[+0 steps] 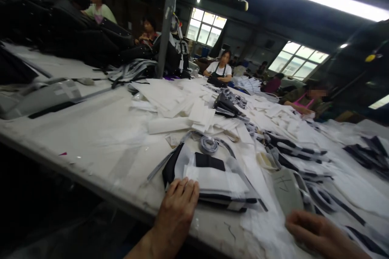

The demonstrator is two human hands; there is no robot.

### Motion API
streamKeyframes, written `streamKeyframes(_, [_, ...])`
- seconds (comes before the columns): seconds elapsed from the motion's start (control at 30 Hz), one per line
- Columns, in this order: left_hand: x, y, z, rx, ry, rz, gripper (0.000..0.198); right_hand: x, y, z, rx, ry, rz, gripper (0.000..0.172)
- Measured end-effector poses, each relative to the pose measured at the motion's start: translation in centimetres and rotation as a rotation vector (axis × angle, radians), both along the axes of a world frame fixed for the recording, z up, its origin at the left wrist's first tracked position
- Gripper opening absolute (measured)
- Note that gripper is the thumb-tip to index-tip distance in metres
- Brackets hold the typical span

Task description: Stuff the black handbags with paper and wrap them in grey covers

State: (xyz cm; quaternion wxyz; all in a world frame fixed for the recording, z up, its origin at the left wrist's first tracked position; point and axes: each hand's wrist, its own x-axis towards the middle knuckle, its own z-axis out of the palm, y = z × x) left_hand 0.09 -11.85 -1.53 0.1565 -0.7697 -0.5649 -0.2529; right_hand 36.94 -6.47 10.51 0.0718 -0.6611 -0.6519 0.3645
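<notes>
While the left hand rests on a fabric stack at the near edge of the bench, fingers together, the right hand lies right, near a grey panel, fingers loosely curled.

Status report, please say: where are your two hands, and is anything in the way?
Left hand flat on stack of white and black fabric pieces. Right hand over white fabric, beside grey panel. Roll of grey tape just beyond stack.

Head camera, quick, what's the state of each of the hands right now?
Left hand: open, fingers resting on a stack of white and black fabric pieces.
Right hand: fingers loosely curled over white fabric; cannot tell if it holds anything.
</notes>
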Motion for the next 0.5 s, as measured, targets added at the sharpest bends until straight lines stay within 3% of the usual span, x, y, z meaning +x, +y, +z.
streamKeyframes(0.13, [-0.1,-0.2,0.1,0.049,-0.021,-0.009,0.031,-14.6,3.5,3.9,0.041,0.048,0.461,0.02])
streamKeyframes(0.23, [0.2,-0.2,-0.3,0.089,-0.036,0.002,0.031,-22.1,6.1,4.7,0.041,-0.016,0.727,0.011])
streamKeyframes(0.33, [0.5,-0.2,-0.6,0.101,-0.039,0.014,0.032,-26.0,8.8,3.5,0.025,-0.149,0.929,0.007])
streamKeyframes(0.5, [0.4,-0.3,-0.7,0.065,-0.025,-0.001,0.037,-29.5,11.8,0.7,0.059,-0.401,1.139,0.006])
